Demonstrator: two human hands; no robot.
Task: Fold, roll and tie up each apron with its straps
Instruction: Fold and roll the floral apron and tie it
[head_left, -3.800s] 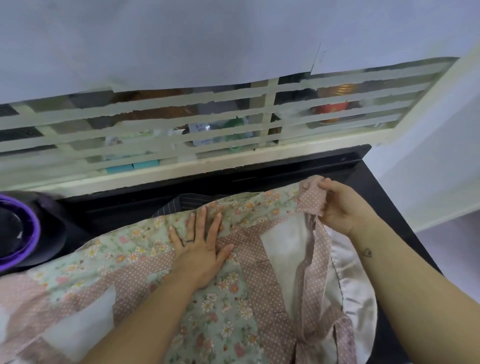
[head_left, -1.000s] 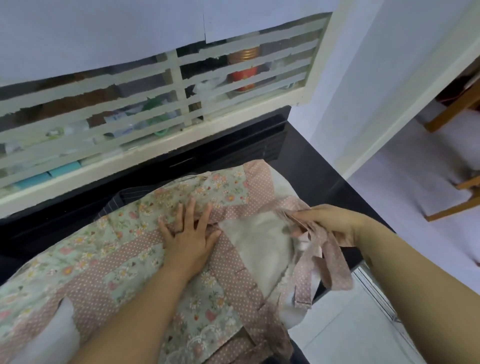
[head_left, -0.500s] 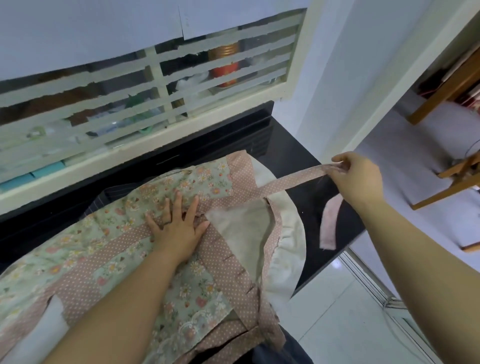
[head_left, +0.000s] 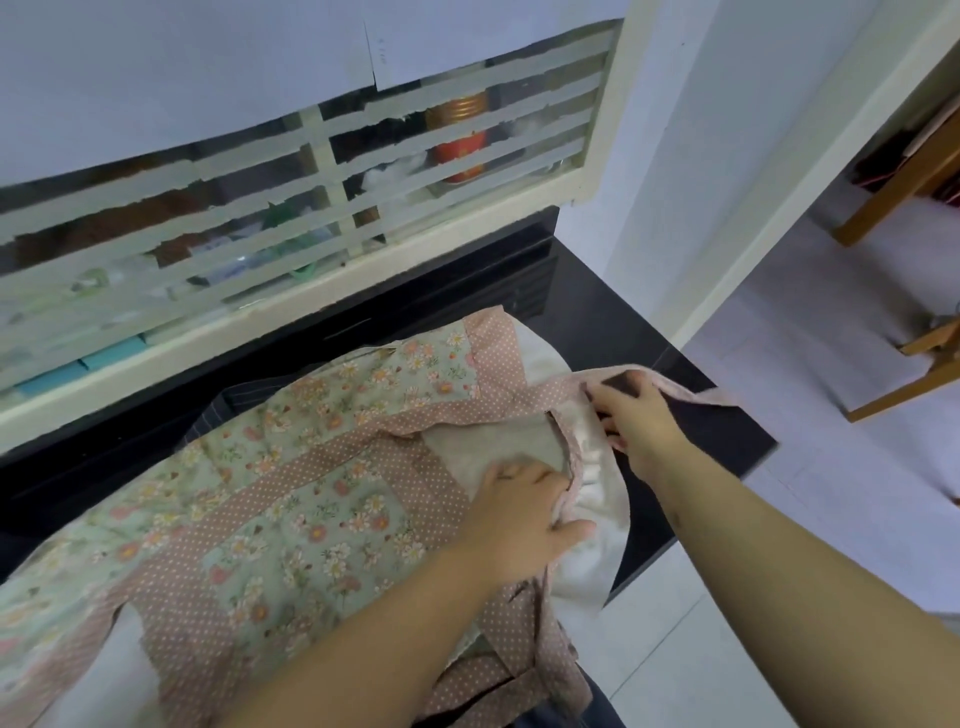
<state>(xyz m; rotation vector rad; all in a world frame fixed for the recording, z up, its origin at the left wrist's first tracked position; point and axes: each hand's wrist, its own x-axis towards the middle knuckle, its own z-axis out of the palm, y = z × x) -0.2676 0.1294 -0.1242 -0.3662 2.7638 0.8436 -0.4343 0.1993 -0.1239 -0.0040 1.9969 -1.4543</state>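
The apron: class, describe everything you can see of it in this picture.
The apron is soft cotton-looking cloth, pale green with small flowers, crossed by pink white-dotted bands, with a cream lining showing at its right end. It lies spread, rumpled, on the black counter, its right edge hanging over. The left hand grips its dotted edge; the right hand holds a pink strap. A dark striped cloth lies under it.

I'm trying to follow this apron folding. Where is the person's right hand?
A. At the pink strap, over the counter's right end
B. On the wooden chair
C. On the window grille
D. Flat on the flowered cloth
A: the right hand curls round the pink strap above the black counter, while the left hand holds the apron.
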